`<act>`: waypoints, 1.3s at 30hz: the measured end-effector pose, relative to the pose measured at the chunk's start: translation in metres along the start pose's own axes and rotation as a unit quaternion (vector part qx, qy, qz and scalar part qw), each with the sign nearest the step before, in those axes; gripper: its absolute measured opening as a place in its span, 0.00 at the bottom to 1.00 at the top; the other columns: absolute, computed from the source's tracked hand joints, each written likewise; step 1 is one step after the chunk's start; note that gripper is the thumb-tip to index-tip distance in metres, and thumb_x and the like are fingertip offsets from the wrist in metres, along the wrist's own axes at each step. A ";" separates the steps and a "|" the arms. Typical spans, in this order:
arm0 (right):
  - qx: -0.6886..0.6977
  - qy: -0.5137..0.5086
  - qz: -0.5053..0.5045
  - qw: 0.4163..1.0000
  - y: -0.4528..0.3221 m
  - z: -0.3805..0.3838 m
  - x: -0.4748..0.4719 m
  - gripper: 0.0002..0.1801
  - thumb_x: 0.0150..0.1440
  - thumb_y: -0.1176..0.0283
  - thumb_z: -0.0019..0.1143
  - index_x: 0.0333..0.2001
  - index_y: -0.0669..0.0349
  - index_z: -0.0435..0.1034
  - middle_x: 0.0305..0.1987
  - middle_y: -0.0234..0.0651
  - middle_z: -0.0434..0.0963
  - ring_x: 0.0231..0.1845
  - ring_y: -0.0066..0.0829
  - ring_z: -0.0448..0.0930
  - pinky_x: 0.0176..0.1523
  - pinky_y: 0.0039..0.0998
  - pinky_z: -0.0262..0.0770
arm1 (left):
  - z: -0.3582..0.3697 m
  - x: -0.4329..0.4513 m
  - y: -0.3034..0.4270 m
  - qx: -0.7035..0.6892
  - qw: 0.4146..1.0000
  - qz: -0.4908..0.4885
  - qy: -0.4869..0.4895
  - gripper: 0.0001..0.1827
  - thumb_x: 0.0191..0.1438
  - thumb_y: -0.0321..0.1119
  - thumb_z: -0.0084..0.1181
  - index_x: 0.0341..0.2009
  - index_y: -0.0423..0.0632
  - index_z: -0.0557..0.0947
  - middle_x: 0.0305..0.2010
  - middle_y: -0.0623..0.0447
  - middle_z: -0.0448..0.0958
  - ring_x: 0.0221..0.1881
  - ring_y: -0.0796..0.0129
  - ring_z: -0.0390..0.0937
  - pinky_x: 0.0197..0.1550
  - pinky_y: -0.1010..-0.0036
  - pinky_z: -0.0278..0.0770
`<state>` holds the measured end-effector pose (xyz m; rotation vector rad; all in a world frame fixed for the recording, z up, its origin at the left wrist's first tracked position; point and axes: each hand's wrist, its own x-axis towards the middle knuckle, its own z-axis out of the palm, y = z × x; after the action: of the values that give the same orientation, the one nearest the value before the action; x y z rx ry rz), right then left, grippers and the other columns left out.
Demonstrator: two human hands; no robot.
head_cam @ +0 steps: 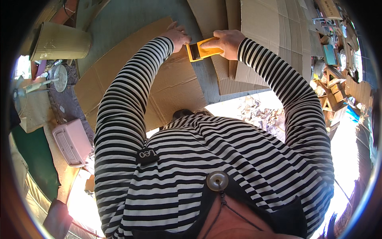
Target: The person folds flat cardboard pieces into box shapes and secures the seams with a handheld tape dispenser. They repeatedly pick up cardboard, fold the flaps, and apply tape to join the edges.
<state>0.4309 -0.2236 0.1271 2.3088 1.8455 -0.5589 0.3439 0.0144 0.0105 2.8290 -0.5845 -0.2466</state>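
Note:
My right hand (231, 43) grips a yellow plastic tape dispenser (211, 49) with a dark band across its left end. Just left of that end is my left hand (178, 37), over the far right corner of a flat brown cardboard sheet (176, 80). Its fingers are partly bent, and whether they pinch anything is unclear. The sheet lies at an angle on a grey-blue table (143, 18) and reaches past its near side. Under my right forearm, more layered cardboard sheets (259, 68) lie on the table's right part.
A greenish-yellow tapered container (61, 41) lies on its side at the far left. Below it are a standing fan (60, 78) and a pink plastic box (71, 142). Wooden crates and clutter (334, 86) fill the right side. Crumpled scraps (253, 110) cover the floor beyond the table edge.

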 end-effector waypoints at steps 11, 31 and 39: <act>0.264 0.216 -0.008 0.940 -0.006 -0.097 -0.039 0.36 0.49 0.82 0.64 0.61 0.38 0.70 0.48 0.34 0.76 0.49 0.34 0.79 0.59 0.31 0.76 | -0.174 -0.026 -0.018 -0.085 0.924 0.067 0.367 0.17 0.66 0.47 0.48 0.40 0.47 0.80 0.35 0.50 0.79 0.38 0.59 0.75 0.52 0.65 0.70; 0.528 0.481 -0.227 0.662 -0.240 -0.264 0.032 0.32 0.51 0.82 0.63 0.61 0.53 0.70 0.54 0.30 0.78 0.49 0.19 0.78 0.57 0.21 0.73 | -0.464 -0.294 0.074 -0.308 0.879 -0.158 0.329 0.24 0.68 0.43 0.46 0.59 0.37 0.72 0.57 0.48 0.74 0.57 0.68 0.73 0.60 0.73 0.70; 0.442 0.506 -0.157 0.724 -0.258 -0.285 0.091 0.33 0.49 0.74 0.67 0.61 0.47 0.71 0.51 0.45 0.80 0.46 0.31 0.82 0.53 0.26 0.76 | -0.516 -0.335 0.018 -0.303 0.854 -0.390 0.160 0.18 0.64 0.38 0.50 0.50 0.37 0.78 0.43 0.51 0.80 0.37 0.72 0.79 0.40 0.76 0.78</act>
<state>0.2568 0.0151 0.3887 3.3703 2.9825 -0.1597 0.1431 0.2387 0.5478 2.2372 0.6391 -0.0624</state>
